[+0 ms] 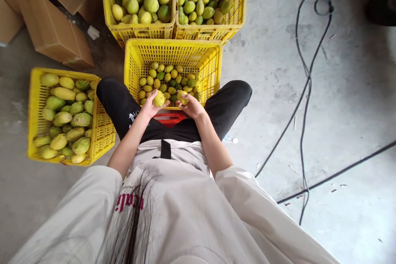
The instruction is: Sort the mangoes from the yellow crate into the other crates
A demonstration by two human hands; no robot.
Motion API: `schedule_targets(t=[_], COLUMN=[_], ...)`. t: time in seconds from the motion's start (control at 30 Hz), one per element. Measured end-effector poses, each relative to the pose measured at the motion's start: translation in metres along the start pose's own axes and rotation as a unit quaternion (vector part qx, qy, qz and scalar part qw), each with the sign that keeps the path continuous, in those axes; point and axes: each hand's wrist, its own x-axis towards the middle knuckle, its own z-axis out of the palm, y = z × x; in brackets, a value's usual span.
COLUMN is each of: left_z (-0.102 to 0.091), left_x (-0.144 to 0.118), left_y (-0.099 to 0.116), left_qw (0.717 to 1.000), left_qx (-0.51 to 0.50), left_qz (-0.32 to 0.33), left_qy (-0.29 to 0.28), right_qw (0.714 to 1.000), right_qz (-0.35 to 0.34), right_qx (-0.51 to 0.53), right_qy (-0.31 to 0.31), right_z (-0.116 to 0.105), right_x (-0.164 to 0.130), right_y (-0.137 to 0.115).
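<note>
My left hand point(151, 106) holds a rounded yellow-green fruit point(159, 99) between thumb and fingers. In my right hand point(193, 106) is a second fruit point(182, 97), yellow with some darker marks. The two hands are a little apart, above the near edge of a yellow plastic crate point(173, 46) between my knees. Several small yellow and green fruits point(168, 77) lie across its bottom. I cannot tell the exact kind of fruit.
Two yellow crates point(140, 29) point(213, 30) heaped with fruit stand beyond. At the left is another crate point(103, 132) of larger, longer fruits. Cardboard boxes point(54, 29) fill the upper left. A black cable point(305, 103) loops over the concrete floor at right. Something red point(170, 119) shows beneath me.
</note>
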Motion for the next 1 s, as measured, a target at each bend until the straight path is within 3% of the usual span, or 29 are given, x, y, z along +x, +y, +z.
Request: schedule_targets(t=[0.1, 0.27, 0.47, 0.67, 0.87, 1.0], left_z=[0.001, 0.000, 0.000, 0.002, -0.002, -0.003], left_x=[0.001, -0.001, -0.005, -0.004, -0.001, -0.001], left_y=[0.002, 0.003, 0.000, -0.001, -0.001, -0.002], left_qw=[1.000, 1.000, 0.998, 0.996, 0.995, 0.995], left_qx=[-0.008, -0.022, 0.010, 0.041, 0.048, 0.056], left_qz=[-0.015, -0.008, 0.029, 0.013, 0.023, 0.020], left_qy=[0.004, -0.018, -0.055, -0.080, -0.080, -0.084], right_qw=[0.999, 1.000, 0.997, 0.998, 0.998, 0.998], right_qz=[0.001, -0.001, 0.024, 0.008, 0.030, 0.023], right_qx=[-0.028, 0.012, 0.064, 0.061, -0.009, -0.020], right_qy=[-0.019, 0.015, 0.025, 0.020, -0.060, -0.063], right_z=[0.003, 0.005, 0.005, 0.005, 0.006, 0.007], right_x=[-0.003, -0.001, 0.004, 0.000, -0.006, -0.006], right_y=[0.002, 0.002, 0.000, 0.000, -0.002, -0.001])
